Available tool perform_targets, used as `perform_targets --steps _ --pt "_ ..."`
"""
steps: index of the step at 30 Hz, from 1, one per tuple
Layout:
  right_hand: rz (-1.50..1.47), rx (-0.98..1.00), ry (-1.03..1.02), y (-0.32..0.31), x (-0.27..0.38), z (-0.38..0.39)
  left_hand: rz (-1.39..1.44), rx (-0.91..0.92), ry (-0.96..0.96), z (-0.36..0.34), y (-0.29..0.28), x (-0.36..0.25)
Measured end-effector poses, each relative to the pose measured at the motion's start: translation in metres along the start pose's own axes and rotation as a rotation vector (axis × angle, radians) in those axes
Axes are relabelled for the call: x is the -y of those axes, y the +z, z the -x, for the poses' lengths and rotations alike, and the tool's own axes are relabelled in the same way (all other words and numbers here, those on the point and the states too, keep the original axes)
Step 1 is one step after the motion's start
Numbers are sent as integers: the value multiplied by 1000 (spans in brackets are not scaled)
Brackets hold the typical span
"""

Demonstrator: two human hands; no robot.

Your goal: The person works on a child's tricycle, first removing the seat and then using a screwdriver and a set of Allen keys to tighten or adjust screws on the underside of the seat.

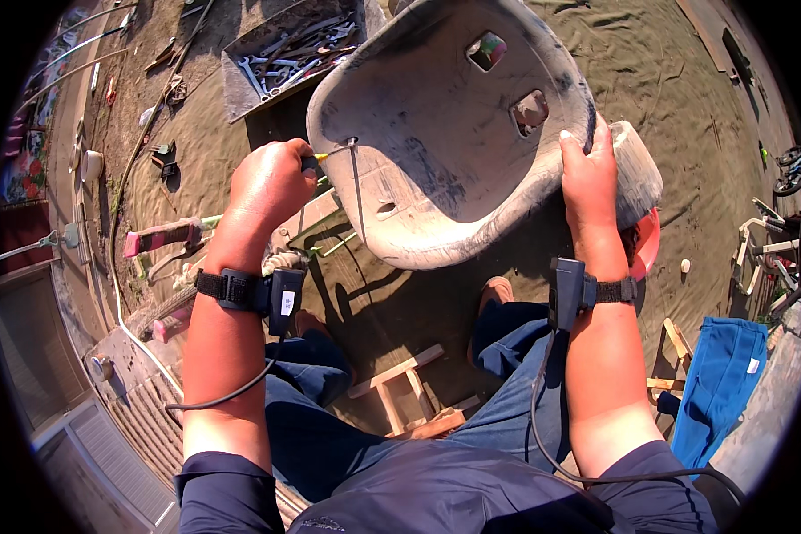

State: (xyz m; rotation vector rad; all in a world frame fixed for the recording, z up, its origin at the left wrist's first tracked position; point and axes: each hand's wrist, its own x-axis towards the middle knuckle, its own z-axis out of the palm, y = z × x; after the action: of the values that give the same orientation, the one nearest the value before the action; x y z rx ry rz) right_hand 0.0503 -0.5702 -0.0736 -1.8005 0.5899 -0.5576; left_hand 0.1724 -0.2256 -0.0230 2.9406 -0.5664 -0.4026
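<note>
A worn, grey moulded seat shell is tilted in front of me, with two squarish holes in one part and a small slot near its left edge. My left hand is closed round a tool with a dark and yellow handle, which looks like a screwdriver. Its thin shaft reaches over the shell's left edge, and a dark line runs down the shell from there. On the opposite side, my right hand grips the shell's rim, thumb on the inner face and fingers hidden behind.
A metal tray of wrenches lies beyond the shell. Pink-and-green framework stands at left. A grey cylindrical piece and a red object sit at right. Between my feet is a wooden frame; blue cloth lies lower right.
</note>
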Motion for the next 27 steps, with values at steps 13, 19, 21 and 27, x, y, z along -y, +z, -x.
perform_targets --steps 13,19,21,27 --pt "40 5 6 -6 -5 -2 -12 -223 -99 27 -14 44" --pt "58 24 1 -4 -6 -2 106 -140 -50 8 25 5" --pt "64 22 -16 -4 -5 -2 83 -105 -70 2 32 1" --pt "33 18 -3 -4 -5 -2 63 -62 -71 1 32 5"
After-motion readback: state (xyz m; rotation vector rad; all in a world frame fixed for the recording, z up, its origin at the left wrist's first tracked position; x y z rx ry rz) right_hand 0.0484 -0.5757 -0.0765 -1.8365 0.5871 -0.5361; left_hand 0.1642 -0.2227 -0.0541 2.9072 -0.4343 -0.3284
